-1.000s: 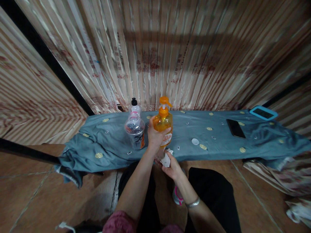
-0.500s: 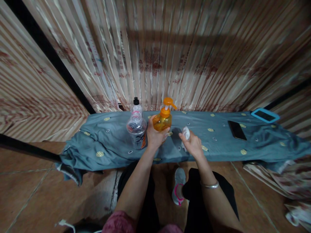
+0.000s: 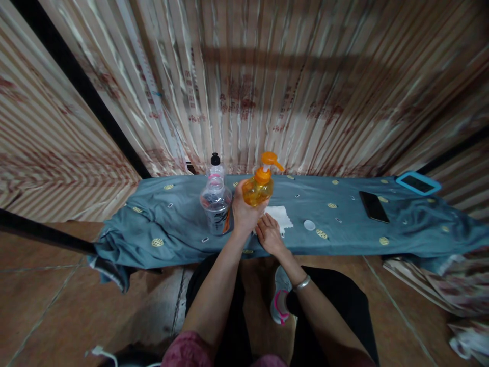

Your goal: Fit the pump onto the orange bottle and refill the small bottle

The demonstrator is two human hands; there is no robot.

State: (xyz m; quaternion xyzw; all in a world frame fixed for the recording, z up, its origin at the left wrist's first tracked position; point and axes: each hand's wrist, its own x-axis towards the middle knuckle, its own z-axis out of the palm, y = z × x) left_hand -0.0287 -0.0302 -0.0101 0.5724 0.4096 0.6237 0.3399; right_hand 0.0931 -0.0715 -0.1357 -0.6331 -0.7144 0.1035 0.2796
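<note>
Left hand (image 3: 244,214) grip clamped round orange pump bottle (image 3: 259,187), lifted and tilted above the blue-cloth tabletop (image 3: 344,224). Right hand (image 3: 269,233) flat, fingers apart, pressing white tissue (image 3: 280,216) just right of bottle. Best kept steady: slick translucent plastic, rounded belly. Tissue thin, creased. Clear ribbed bottle (image 3: 216,205) left of it.

- Dim, warm indoor light is falling from above, leaving the scene murky and low in contrast.
- Sheen is glinting off the striped curtain (image 3: 244,92), with a broad dark band of shadow crossing it toward 12 o'clock.
- Wide-angle distortion is bending lines outward at 9 and 3 o'clock.
- Edges are smearing softly; the floor (image 3: 57,306) toward 7 o'clock is sitting in shade.
</note>
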